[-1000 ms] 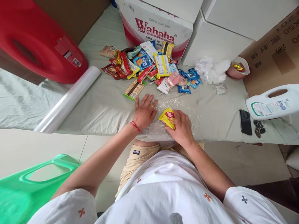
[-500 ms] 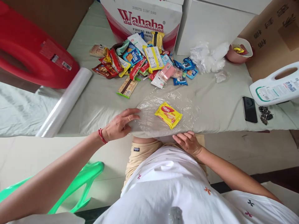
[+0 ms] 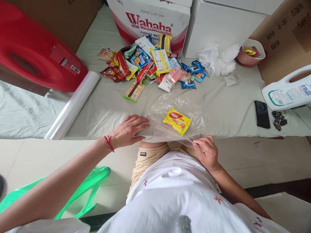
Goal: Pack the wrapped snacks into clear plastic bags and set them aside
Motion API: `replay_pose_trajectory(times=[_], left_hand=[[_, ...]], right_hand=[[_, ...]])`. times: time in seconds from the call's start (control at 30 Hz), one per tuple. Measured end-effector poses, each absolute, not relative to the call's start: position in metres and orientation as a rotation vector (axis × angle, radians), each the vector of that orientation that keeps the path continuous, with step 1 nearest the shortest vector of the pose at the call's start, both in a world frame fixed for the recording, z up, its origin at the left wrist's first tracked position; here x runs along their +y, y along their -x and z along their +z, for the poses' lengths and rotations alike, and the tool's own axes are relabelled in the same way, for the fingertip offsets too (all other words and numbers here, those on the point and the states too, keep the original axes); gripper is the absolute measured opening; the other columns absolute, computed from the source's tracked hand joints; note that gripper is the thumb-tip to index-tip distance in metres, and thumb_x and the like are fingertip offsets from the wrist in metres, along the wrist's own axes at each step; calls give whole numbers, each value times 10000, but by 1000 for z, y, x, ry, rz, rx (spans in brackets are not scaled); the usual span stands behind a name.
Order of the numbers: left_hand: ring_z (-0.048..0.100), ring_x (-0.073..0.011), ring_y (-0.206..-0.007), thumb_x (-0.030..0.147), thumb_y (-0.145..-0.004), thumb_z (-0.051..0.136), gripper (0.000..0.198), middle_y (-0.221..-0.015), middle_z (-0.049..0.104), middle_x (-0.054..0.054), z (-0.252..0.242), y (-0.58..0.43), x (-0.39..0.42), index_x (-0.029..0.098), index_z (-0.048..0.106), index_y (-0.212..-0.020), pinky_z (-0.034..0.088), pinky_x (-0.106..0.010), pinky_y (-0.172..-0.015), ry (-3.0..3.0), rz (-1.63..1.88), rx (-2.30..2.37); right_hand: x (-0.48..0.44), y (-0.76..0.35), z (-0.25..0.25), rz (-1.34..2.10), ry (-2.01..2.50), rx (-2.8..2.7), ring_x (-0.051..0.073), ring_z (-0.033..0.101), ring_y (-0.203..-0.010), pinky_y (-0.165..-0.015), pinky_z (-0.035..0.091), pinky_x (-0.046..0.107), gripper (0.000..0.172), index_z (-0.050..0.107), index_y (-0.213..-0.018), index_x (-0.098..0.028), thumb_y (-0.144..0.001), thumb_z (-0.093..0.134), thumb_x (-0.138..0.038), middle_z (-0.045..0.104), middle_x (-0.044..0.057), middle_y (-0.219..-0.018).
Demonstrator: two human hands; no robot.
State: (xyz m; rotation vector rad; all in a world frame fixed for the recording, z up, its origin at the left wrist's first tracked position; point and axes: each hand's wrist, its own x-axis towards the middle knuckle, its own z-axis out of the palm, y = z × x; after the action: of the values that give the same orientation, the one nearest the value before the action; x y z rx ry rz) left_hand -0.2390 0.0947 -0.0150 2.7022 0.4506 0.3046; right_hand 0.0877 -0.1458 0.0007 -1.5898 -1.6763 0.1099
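A yellow Nabati wafer packet (image 3: 177, 121) lies on a crinkled sheet of clear plastic film (image 3: 155, 111) near the front edge of the cloth-covered table. My right hand (image 3: 207, 152) pinches the near right edge of the film and pulls it out past the table edge. At the film's left side, my left hand (image 3: 130, 130) rests open and palm down, fingers stretched toward the film. Whether its fingertips press on the film is hard to make out.
Behind the film lies a heap of wrapped snacks (image 3: 138, 61) against a Wahaha box (image 3: 150, 19). A roll of clear film (image 3: 73, 105) and a red jug (image 3: 41, 55) are at left. Crumpled plastic (image 3: 217, 61), a pink bowl (image 3: 251, 53), a phone (image 3: 261, 114) and keys (image 3: 279, 120) are at right.
My right hand has moved right and closed on the film's near edge, drawing it toward me. My left hand has flattened, with its fingers straighter.
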Motion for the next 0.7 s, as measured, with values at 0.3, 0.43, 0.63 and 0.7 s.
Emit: replay_pose_trajectory(times=[0.3,0.43,0.63,0.7], left_hand=[[646,-245,-1262,276,-1028,510,174,-1139,775,-82,9,196,103,221,670,-991,460,-492,-1134,-2427,588,451],[678,-260,-1196,398,-976,637,237,-1181,743,-117,24,178,104,218,622,-1129,436,-520,-1168,-2491,563,293],[586,-296,-1355,441,-905,752,414,-1338,686,-106,2,192,65,279,609,-1258,358,-588,-1221,-2883,578,113],[628,-274,-1297,341,-940,715,300,-1250,726,-97,-8,201,59,263,633,-1217,411,-551,-1186,-2855,665,296]], right_hand=[[-146,-123,-7,554,1606,-1290,172,637,-889,-694,508,292,112,783,-1019,-276,-959,693,-246,621,49,-994],[-139,-135,-7,639,1584,-1141,186,626,-919,-675,488,287,97,769,-944,-265,-966,686,-309,628,57,-1016],[-132,-141,-14,667,1617,-1044,183,615,-873,-677,471,295,153,745,-880,-238,-946,709,-371,636,55,-979],[-132,-142,-15,670,1622,-1023,178,608,-856,-680,467,296,166,745,-872,-236,-940,715,-384,639,52,-971]])
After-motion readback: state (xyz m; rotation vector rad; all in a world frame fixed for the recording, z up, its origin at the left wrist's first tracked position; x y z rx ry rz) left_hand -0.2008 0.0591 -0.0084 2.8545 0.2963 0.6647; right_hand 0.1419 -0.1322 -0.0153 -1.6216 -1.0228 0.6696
